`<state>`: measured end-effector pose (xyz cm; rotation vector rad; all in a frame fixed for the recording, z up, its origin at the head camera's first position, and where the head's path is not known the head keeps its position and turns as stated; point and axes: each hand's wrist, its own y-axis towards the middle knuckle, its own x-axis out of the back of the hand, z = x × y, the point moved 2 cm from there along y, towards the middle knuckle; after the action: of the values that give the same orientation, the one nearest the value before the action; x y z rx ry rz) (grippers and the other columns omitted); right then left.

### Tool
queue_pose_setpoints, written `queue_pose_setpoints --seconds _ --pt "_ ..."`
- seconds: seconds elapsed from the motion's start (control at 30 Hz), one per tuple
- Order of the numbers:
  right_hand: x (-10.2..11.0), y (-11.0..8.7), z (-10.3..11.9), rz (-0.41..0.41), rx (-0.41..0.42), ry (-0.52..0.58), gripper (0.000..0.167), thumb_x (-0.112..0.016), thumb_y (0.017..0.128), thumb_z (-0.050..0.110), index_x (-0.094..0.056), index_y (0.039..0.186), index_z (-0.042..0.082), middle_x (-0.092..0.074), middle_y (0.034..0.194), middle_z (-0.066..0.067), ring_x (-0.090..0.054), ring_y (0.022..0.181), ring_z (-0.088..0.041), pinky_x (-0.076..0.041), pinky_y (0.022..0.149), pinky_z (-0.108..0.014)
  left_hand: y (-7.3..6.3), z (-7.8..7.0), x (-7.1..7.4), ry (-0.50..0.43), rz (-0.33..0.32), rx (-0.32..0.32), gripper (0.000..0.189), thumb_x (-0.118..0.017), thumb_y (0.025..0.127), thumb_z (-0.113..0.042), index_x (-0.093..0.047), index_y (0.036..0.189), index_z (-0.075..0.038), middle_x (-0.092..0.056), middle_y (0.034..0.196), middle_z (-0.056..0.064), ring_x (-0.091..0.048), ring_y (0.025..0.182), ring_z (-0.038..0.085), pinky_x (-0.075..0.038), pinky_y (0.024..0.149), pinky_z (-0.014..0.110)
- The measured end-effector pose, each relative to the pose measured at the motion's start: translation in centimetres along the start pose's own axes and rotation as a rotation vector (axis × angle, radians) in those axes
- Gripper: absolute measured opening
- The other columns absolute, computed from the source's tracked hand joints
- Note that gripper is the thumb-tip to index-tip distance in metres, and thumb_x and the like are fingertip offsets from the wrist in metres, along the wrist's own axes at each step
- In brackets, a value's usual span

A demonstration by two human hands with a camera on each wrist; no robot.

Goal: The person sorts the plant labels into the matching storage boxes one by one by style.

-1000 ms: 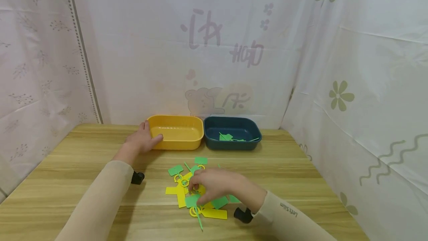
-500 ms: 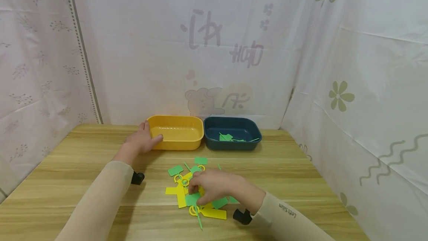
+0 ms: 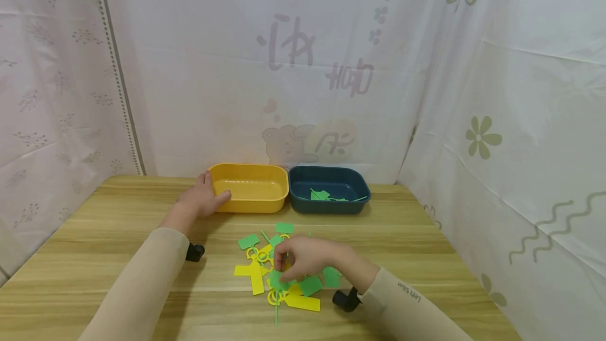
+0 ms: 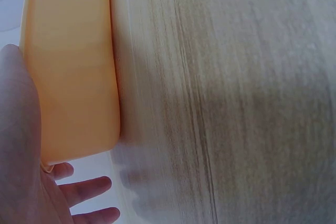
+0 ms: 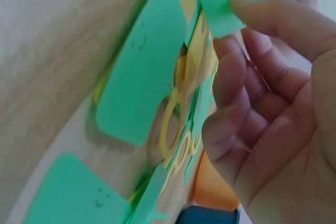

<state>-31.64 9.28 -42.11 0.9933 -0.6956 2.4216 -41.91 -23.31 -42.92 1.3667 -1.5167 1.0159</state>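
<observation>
While my right hand reaches in over the pile, fingers curled, its thumb and index finger pinch one green tag at the pile's near side. Flat, plain, roughly rectangular plate with a thin tail; tail points back toward me, long axis near-far. Rest of the pile: yellow tags and other green tags overlapping on the wood table at mixed angles, some with rings; two green plates show small face marks in the right-wrist view. Farther out, my left hand touches the left end of the yellow bin, fingers straight and spread, thumb across its front rim. Dark blue bin sits just right of that, green pieces inside. Pale patterned curtain behind.
</observation>
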Motion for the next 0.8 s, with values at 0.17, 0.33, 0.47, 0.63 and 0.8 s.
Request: queue_pose_setpoints --seconds 0.17,0.33,0.47,0.63,0.8 --pt "0.4 0.0 -1.0 0.048 0.03 0.137 0.011 -0.082 0.097 0.017 -0.071 0.096 0.02 -0.071 0.083 0.009 -0.069 0.066 -0.015 -0.056 0.065 -0.023 0.0 -0.1 0.1 -0.003 0.004 -0.004 0.11 -0.035 0.108 -0.067 0.006 0.169 0.015 -0.004 0.178 0.04 -0.055 0.137 0.065 -0.048 0.109 0.075" --pt "0.8 -0.1 -1.3 0.063 0.052 0.162 0.009 -0.081 0.097 0.017 -0.072 0.097 0.017 -0.071 0.081 0.009 -0.068 0.068 -0.014 -0.055 0.067 -0.022 -0.1 -0.2 0.2 -0.01 0.009 0.002 0.109 -0.036 0.108 -0.066 0.007 0.169 0.014 -0.004 0.178 0.039 -0.056 0.137 0.065 -0.048 0.108 0.074" --pt "1.2 -0.2 -1.2 0.043 0.053 0.13 0.009 -0.08 0.096 0.018 -0.073 0.101 0.015 -0.071 0.085 0.009 -0.065 0.072 -0.009 -0.053 0.069 -0.021 -0.1 -0.1 0.1 0.001 0.013 0.0 0.111 -0.035 0.107 -0.068 0.007 0.168 0.015 -0.003 0.177 0.04 -0.055 0.137 0.066 -0.048 0.109 0.075" --pt "2.0 -0.2 -1.1 -0.016 0.044 0.087 0.01 -0.079 0.097 0.022 -0.072 0.103 0.017 -0.068 0.089 0.01 -0.061 0.078 -0.005 -0.052 0.071 -0.021 -0.1 -0.1 0.0 0.003 0.009 0.0 0.112 -0.034 0.107 -0.069 0.007 0.168 0.016 -0.003 0.178 0.04 -0.055 0.137 0.066 -0.047 0.11 0.076" --pt "3.2 -0.5 -0.8 -0.106 0.055 0.082 0.011 -0.08 0.097 0.022 -0.073 0.103 0.017 -0.067 0.087 0.008 -0.06 0.075 -0.008 -0.051 0.069 -0.023 -0.2 -0.1 0.1 0.003 0.005 0.001 0.112 -0.034 0.107 -0.069 0.006 0.169 0.015 -0.004 0.178 0.039 -0.055 0.137 0.066 -0.047 0.109 0.076"
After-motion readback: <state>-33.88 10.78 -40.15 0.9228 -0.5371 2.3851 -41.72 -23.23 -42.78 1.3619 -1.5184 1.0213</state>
